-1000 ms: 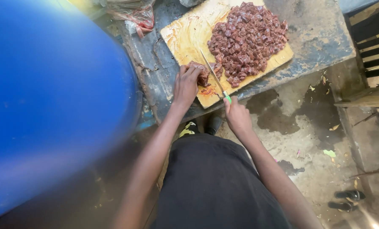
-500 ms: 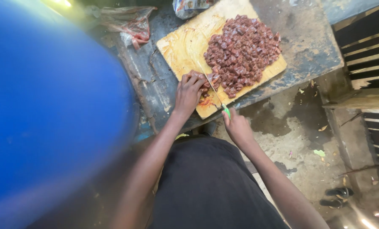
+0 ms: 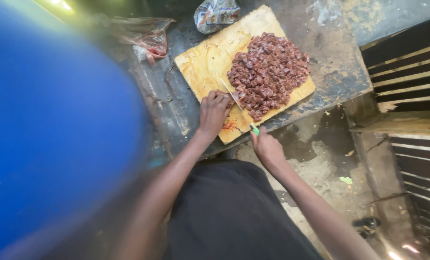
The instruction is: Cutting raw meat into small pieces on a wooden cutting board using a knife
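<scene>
Head view, looking down. Right hand closed round the green handle of a knife; blade runs from the grip toward about 11 o'clock, long axis slanting across the near corner of the wooden cutting board. Left hand lies just beside the blade at its 9 o'clock, fingers curled down on a small piece of dark red meat near the blade tip; whether the hand pinches it or only presses it, cannot tell. Heap of diced meat sits at 1 o'clock from the blade, close by. Left hand is the nearer to the uncut piece. Board rests on a worn dark bench.
</scene>
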